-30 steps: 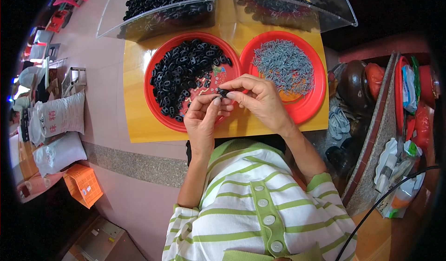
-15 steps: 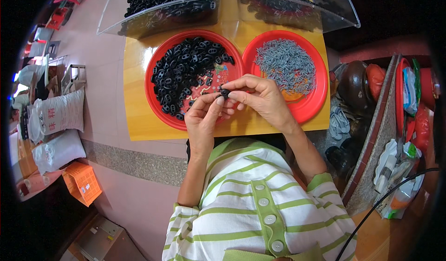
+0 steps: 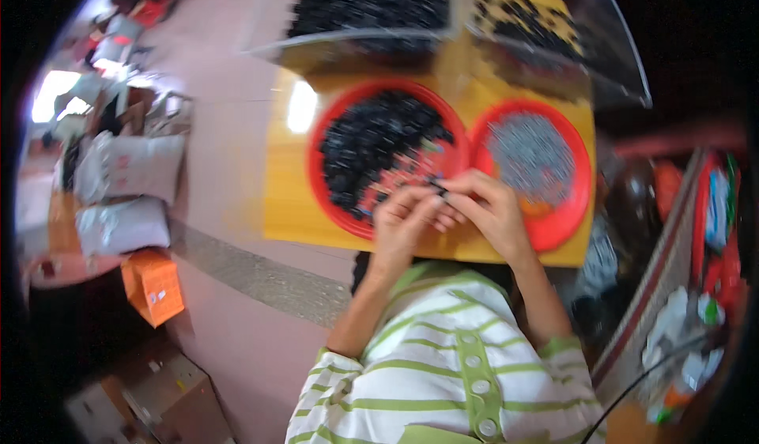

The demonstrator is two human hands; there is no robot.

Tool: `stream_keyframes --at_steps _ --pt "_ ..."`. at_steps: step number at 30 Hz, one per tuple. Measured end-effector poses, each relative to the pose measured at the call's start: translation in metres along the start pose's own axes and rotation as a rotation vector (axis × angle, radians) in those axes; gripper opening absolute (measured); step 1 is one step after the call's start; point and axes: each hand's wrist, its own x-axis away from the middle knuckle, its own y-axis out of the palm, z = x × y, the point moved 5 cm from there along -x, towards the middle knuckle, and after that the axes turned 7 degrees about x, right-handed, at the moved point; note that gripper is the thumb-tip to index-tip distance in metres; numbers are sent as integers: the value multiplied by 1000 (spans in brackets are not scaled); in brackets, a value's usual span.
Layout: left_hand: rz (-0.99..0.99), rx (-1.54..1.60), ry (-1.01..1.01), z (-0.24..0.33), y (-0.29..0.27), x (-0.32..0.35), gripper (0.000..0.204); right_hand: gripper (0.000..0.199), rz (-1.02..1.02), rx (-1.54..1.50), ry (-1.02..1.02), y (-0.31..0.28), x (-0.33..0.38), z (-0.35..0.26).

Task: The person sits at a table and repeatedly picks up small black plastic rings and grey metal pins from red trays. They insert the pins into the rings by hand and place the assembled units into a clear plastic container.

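My left hand (image 3: 409,221) and my right hand (image 3: 490,209) meet over the front edge of a red plate. Between their fingertips they pinch a small black plastic part (image 3: 437,188), partly hidden by the fingers and blurred. The red plate (image 3: 315,163) on the left bears a heap of small black parts (image 3: 371,139) with oval shapes. To its right, another red plate (image 3: 583,199) carries many small grey screws (image 3: 534,155).
Two clear plastic bins stand at the table's far side, the left bin (image 3: 356,39) full of black parts, the right bin (image 3: 601,88) holding fewer. Beneath everything is a yellow table (image 3: 286,199). White sacks (image 3: 126,171) and an orange basket (image 3: 152,286) lie on the left floor.
The whole view has shifted, so the table and plates appear farther right and lower, and the picture is blurred. Both hands still hold the black part together.
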Motion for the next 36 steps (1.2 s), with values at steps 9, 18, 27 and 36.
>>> stream_keyframes --at_steps 9,18,27,36 --pt "-79 -6 55 4 9 -4 17 19 103 6 -24 -1 6 -16" --pt "55 32 83 7 20 -1 14 33 206 191 -110 -1 10 -25" --pt "77 81 96 6 25 3 12 30 267 338 -233 -4 15 -47" --pt "-78 39 160 18 39 9 23 20 202 137 -162 -13 18 -32"
